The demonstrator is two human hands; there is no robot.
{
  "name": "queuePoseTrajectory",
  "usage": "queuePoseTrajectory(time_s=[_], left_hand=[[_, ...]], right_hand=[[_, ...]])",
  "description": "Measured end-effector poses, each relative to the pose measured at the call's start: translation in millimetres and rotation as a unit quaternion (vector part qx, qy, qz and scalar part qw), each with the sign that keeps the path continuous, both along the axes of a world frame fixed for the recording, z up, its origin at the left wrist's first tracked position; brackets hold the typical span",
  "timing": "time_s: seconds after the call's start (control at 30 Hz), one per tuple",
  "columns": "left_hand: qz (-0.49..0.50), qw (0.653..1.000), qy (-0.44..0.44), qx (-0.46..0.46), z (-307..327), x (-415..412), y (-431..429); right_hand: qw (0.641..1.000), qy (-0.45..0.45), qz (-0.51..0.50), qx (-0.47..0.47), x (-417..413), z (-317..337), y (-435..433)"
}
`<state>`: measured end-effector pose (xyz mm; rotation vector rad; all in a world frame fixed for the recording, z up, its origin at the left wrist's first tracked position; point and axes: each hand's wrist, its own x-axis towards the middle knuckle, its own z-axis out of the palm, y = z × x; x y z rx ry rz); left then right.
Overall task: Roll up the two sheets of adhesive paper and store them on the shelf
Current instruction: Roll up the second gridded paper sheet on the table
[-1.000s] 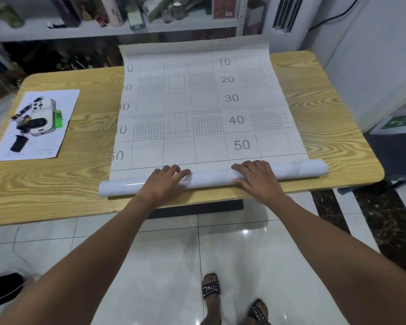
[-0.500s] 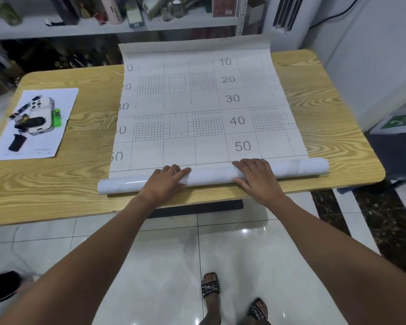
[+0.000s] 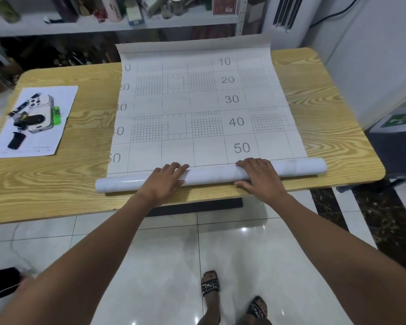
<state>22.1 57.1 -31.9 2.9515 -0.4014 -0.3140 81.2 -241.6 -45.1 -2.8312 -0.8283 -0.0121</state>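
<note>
1. Step in hand: rolling the white, grid-printed adhesive paper sheet (image 3: 197, 102) up from the near edge of the wood-grain surface (image 3: 326, 113). Only a slim roll (image 3: 211, 175) is formed (most of the sheet lies flat).
2. Next move, as a judgement: an even forward push that keeps the ends level.
3. The left hand (image 3: 164, 181) and right hand (image 3: 259, 178) press the roll's middle with fingers extended; the shelf (image 3: 103, 26) stands beyond.

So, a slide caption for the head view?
Left hand and right hand rest on partly rolled adhesive paper on a table.
</note>
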Motion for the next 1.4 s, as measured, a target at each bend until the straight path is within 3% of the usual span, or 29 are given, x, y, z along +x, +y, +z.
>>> queuePoseTrajectory(time_s=[0.2,0.4,0.67,1.4], left_hand=[[0.0,0.997,-0.068,0.042,2.5,-4.3,-8.2],[-0.007,0.997,-0.059,0.048,6.0,-2.8,-11.8],[0.024,1.0,-0.015,-0.014,3.2,4.0,-7.9],[0.033,0.991,0.035,-0.122,5.2,5.2,-6.3]], right_hand=[[0.999,0.003,0.003,0.036,2.2,-2.1,-0.2],[1.0,0.015,0.011,0.018,3.1,0.1,-0.6],[0.999,-0.012,0.001,-0.035,1.6,4.9,-0.1],[0.999,-0.03,-0.018,-0.014,-8.3,7.6,-1.4]])
